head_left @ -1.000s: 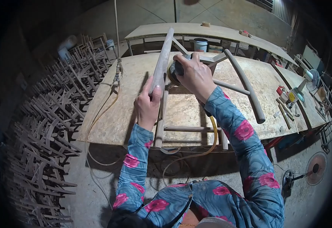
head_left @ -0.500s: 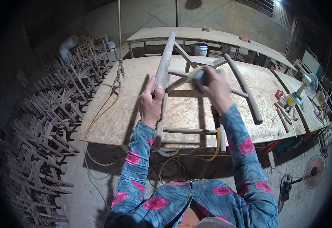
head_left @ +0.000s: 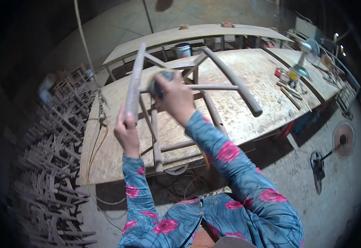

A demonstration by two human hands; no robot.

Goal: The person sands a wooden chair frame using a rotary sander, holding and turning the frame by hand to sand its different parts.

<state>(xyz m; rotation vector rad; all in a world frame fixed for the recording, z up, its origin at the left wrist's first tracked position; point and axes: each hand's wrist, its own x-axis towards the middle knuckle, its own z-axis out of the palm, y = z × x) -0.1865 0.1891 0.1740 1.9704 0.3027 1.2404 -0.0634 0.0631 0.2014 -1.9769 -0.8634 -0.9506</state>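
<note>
A wooden chair frame stands tilted on the worktable. My left hand is wrapped around the near end of its left armrest rail. My right hand grips a round, dark sander, its palm over the top. The sander is against or very close to the frame beside the left rail, where a crossbar meets it; exact contact is hidden by the hand.
Many wooden frames are piled on the floor at left. A hose hangs over the table's left edge. Sticks and small tools lie at right, near a small fan. A floor fan stands at right; another table stands behind.
My left hand has tilted the chair frame over, its legs shifting. My right hand has moved the sander left, from the middle crossbars to beside the left rail. The camera view has turned.
</note>
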